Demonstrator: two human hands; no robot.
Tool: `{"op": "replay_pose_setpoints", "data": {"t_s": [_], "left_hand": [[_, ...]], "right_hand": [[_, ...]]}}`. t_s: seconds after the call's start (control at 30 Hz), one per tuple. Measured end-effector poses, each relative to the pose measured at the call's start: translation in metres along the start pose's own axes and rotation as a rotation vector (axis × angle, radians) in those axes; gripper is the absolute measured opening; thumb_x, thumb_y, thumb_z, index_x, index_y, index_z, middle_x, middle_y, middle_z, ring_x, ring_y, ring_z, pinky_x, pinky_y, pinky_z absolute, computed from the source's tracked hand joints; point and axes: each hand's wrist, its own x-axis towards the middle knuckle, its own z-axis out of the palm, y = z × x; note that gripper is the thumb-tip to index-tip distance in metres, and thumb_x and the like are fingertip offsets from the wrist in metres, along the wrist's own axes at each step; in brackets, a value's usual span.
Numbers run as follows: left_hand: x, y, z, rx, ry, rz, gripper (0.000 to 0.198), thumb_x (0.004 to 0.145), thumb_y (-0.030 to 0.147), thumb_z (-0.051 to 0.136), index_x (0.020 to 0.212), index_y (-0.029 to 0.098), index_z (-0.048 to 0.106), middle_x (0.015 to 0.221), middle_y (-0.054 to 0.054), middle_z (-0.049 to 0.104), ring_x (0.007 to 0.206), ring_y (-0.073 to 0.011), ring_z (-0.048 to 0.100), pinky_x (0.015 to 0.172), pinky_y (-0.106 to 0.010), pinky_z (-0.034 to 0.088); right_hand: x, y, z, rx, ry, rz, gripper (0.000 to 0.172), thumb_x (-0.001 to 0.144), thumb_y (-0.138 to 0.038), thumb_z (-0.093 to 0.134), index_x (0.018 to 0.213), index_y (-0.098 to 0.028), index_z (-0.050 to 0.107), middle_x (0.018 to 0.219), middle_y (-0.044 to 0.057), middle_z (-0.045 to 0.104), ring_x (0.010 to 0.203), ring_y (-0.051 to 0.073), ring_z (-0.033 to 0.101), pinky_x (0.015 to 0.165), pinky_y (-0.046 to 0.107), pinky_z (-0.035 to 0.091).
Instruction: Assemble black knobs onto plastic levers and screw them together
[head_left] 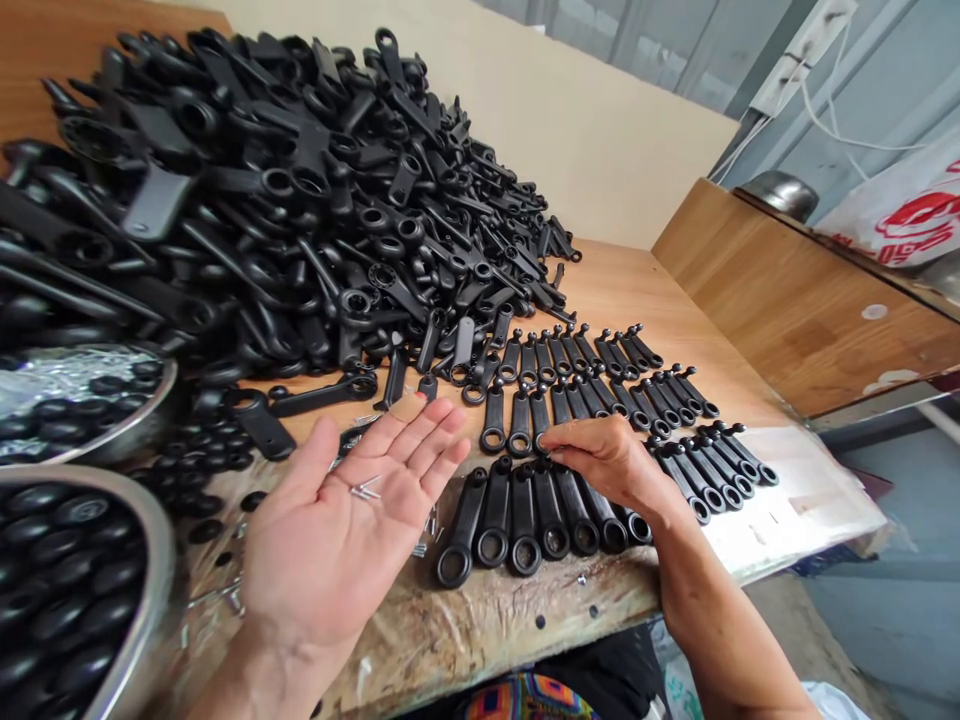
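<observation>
My left hand point(322, 540) lies palm up above the tabletop, fingers apart, with a few small metal pins point(365, 489) resting on the palm. My right hand point(607, 462) has its fingertips bunched at the top end of a black ring-ended plastic arm point(538, 420). Below that hand, a tight row of similar arms point(525, 520) lies side by side. More arms stand in neat rows point(637, 400) on the right. Whatever lies inside my right fingertips is hidden.
A large heap of black plastic arms point(285, 190) covers the back left of the wooden table point(622, 300). Steel bowls of round black pieces point(75, 590) stand at the left. Loose black pieces and pins lie near them. A table edge runs along the front.
</observation>
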Motion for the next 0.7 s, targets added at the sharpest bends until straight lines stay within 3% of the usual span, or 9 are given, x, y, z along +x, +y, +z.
{"op": "replay_pose_setpoints", "data": {"t_s": [0.37,0.6,0.7], "left_hand": [[0.002,-0.003,-0.008,-0.060,-0.041,-0.002,0.060,0.089,0.044,0.036,0.133,0.003,0.036,0.125,-0.023,0.047,0.112,-0.0317,0.049,0.084,-0.044,0.050],[0.003,-0.004,-0.009,-0.023,-0.062,0.008,0.057,0.091,0.044,0.031,0.129,0.002,0.042,0.124,-0.023,0.047,0.112,-0.0316,0.048,0.085,-0.044,0.050],[0.004,-0.005,-0.010,-0.027,-0.079,0.006,0.057,0.091,0.044,0.032,0.127,0.002,0.043,0.124,-0.022,0.048,0.113,-0.0314,0.048,0.086,-0.044,0.049]], "right_hand": [[-0.003,-0.001,0.003,-0.167,-0.042,-0.029,0.020,0.079,-0.010,0.060,0.092,-0.023,0.068,0.090,0.001,0.068,0.084,0.020,0.064,0.071,0.025,0.047],[-0.003,-0.009,0.001,-0.093,0.112,-0.143,0.014,0.084,-0.015,0.058,0.094,-0.020,0.066,0.088,0.003,0.067,0.081,0.016,0.061,0.073,0.027,0.046],[-0.001,-0.014,0.009,-0.078,0.107,-0.231,0.016,0.085,-0.014,0.055,0.096,-0.018,0.065,0.084,0.004,0.067,0.080,0.016,0.059,0.075,0.029,0.046]]}}
